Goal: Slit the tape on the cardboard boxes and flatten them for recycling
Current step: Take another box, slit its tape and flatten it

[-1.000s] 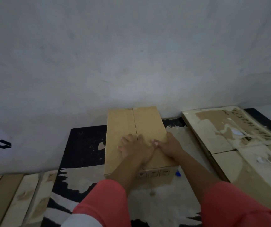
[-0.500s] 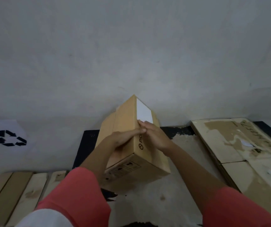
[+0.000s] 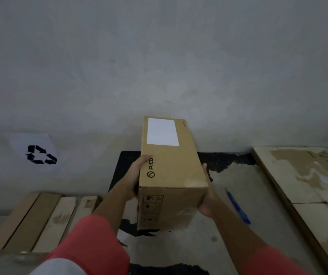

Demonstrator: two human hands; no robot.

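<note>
Cardboard box oblong, smooth brown, white label on top, gripped between both hands: left, right

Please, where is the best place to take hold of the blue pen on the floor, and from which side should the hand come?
Probably the middle of the blue pen barrel, pinched across its width from above. It lies flat and slanted on the floor, right of the cardboard box. The right hand is nearest, but both hands hold the box now.
</note>
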